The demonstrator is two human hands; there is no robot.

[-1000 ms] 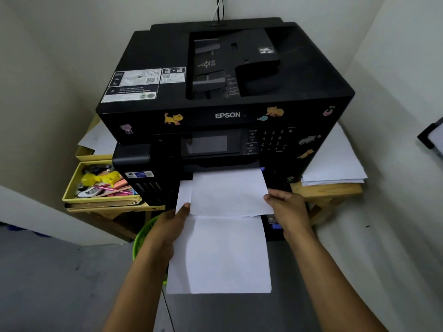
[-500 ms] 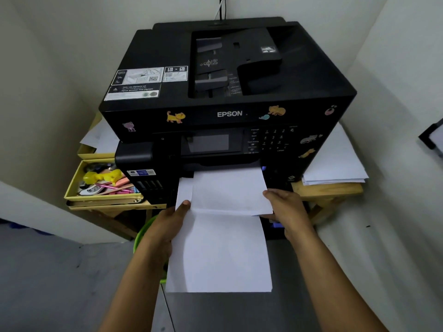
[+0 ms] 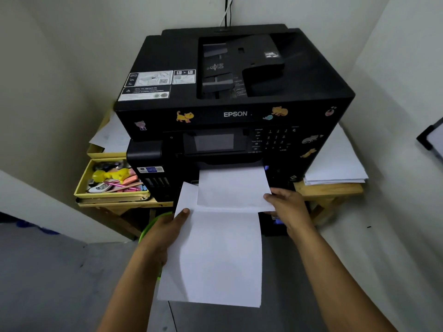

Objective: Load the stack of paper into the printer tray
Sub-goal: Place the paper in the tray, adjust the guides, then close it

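A black Epson printer [image 3: 230, 97] stands on a wooden table. A white sheet [image 3: 233, 188] lies in its front output slot. Below it, a larger stack of white paper [image 3: 215, 259] sticks out toward me from the printer's lower front. My left hand [image 3: 167, 231] grips the stack's left edge, thumb on top. My right hand [image 3: 287, 207] holds the right side, fingertips touching the corner of the upper sheet. The tray under the stack is hidden by the paper.
A yellow box [image 3: 107, 195] of pens and small items sits left of the printer. Loose white sheets [image 3: 335, 168] lie on the wooden table [image 3: 330, 190] at the right. A green rim [image 3: 148, 228] shows under my left hand. Walls close in on both sides.
The view has shifted slightly. Both hands keep their hold on the paper, and the stack has hardly moved.
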